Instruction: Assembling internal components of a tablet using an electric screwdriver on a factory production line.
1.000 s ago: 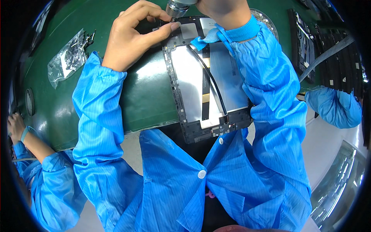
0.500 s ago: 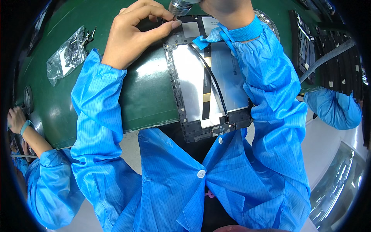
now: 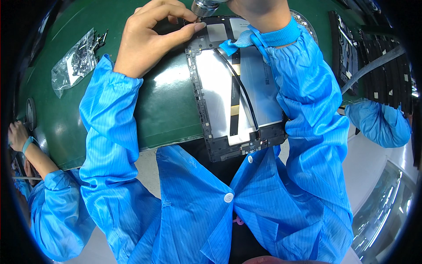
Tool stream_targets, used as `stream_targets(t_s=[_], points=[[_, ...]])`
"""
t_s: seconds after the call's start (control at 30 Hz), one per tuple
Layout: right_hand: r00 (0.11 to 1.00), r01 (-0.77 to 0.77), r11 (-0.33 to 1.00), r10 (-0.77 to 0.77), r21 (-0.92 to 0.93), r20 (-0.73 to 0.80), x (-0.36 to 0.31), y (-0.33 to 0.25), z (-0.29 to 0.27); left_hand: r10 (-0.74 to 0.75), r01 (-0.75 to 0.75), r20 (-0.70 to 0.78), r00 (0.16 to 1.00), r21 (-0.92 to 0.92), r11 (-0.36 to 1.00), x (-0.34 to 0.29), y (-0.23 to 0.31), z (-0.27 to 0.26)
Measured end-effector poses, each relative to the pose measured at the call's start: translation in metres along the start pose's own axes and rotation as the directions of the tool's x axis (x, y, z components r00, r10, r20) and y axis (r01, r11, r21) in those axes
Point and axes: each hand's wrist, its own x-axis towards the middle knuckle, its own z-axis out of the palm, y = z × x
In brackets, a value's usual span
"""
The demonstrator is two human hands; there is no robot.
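An opened tablet (image 3: 259,88) lies with its inside up: silver battery panels, a black frame and a black cable running down the middle. Its lower end reaches past the table edge towards my body. At its upper left corner, my left hand (image 3: 151,37) has thumb and forefinger pinched together; whatever is between the tips is too small to make out. Right above those fingertips is the silver nose of an electric screwdriver (image 3: 205,7), pointing down at the corner. My right hand (image 3: 261,13) grips the tool, its fingers mostly cut off by the upper edge. A blue wrist strap (image 3: 279,34) circles that wrist.
On the green table (image 3: 169,110), a clear plastic bag (image 3: 72,66) of small dark parts lies left. A round dish of small metal pieces (image 3: 303,22) is partly hidden behind my right wrist. Black panels (image 3: 382,70) stand right. A co-worker's hand (image 3: 18,134) shows far left.
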Motion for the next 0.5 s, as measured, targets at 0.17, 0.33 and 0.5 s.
stream_targets(t_s=[0.17,0.33,0.5], points=[[1.0,-0.011,0.999,0.01,0.044,0.009,0.0,0.005,0.005,-0.001,0.001,-0.011,1.0,0.024,1.0,-0.005,-0.001,-0.002],[0.997,0.056,0.996,-0.059,0.068,0.045,0.001,0.008,-0.001,0.011,-0.012,0.005,1.0,0.016,1.0,-0.003,-0.003,-0.002],[1.0,-0.017,0.999,0.017,-0.035,-0.004,0.002,0.005,0.002,-0.032,0.03,0.017,0.999,0.113,0.993,-0.002,0.002,-0.008]])
